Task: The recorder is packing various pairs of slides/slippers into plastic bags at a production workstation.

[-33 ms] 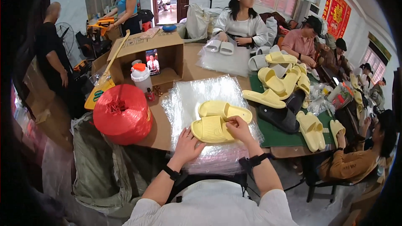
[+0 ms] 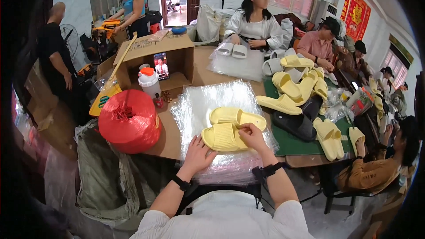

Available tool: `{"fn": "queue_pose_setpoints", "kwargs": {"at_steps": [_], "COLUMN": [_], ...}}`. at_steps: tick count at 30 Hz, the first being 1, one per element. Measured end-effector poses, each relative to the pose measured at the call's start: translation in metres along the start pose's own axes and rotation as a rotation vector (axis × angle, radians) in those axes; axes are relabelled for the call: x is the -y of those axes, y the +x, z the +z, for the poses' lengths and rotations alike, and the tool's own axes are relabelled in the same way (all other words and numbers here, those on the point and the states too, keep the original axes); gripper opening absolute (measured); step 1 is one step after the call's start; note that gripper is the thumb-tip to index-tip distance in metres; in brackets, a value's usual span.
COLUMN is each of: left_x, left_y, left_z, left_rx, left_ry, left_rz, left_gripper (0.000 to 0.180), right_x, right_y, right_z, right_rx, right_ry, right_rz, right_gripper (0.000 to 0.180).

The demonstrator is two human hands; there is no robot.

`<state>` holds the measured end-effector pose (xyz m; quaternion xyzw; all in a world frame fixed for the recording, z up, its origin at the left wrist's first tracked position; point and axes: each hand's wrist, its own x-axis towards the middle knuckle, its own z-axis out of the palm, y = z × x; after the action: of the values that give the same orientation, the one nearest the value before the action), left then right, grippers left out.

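Two yellow slide slippers lie side by side on a stack of clear plastic bags (image 2: 195,106) in front of me. My left hand (image 2: 198,154) rests against the toe end of the near slipper (image 2: 219,137), fingers stretched out and apart. At that slipper's strap opening, my right hand (image 2: 253,137) has its thumb and fingers closed in a pinch on the slipper. The far slipper (image 2: 221,116) lies just beyond, partly covered by the near one, and neither hand grips it.
A big red twine roll (image 2: 128,121) stands left, before an open cardboard box (image 2: 181,62) with a phone (image 2: 161,65) and a white jar (image 2: 149,84). Right, yellow slippers (image 2: 287,84) and black slippers (image 2: 290,124) pile on a green mat (image 2: 283,144). Co-workers sit beyond.
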<state>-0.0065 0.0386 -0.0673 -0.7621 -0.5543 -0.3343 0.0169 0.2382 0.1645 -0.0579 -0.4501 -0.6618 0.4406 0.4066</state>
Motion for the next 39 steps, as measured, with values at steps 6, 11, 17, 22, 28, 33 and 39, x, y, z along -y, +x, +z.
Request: {"fn": "queue_pose_setpoints", "kwargs": {"at_steps": [6, 11, 17, 22, 28, 33, 39], "left_x": [0.000, -0.002, -0.003, -0.001, -0.002, -0.002, -0.003], "left_y": [0.000, 0.000, 0.001, 0.000, 0.000, 0.000, 0.001], "left_z": [0.000, -0.002, -0.003, -0.002, -0.002, -0.002, -0.002], "left_rx": [0.022, 0.026, 0.019, 0.013, -0.003, 0.014, 0.005], "left_ry": [0.005, -0.027, -0.031, -0.002, -0.003, -0.015, 0.006], "left_rz": [0.000, -0.009, 0.006, 0.010, 0.002, -0.001, 0.009], "left_gripper": [0.046, 0.045, 0.045, 0.045, 0.044, 0.044, 0.044], "right_x": [-0.002, -0.003, -0.003, 0.006, 0.006, -0.003, -0.004], "right_y": [-0.003, -0.005, -0.006, -0.011, -0.011, -0.008, -0.008], "right_z": [0.003, 0.003, 0.004, 0.007, 0.008, 0.009, 0.012], "right_rx": [-0.019, -0.035, -0.059, -0.067, -0.109, -0.141, -0.174], "right_ry": [0.085, 0.061, 0.008, 0.004, -0.041, -0.102, -0.096], "right_rz": [0.001, -0.022, -0.043, -0.013, -0.074, -0.080, -0.081], "right_gripper": [0.027, 0.026, 0.025, 0.025, 0.023, 0.023, 0.022]}}
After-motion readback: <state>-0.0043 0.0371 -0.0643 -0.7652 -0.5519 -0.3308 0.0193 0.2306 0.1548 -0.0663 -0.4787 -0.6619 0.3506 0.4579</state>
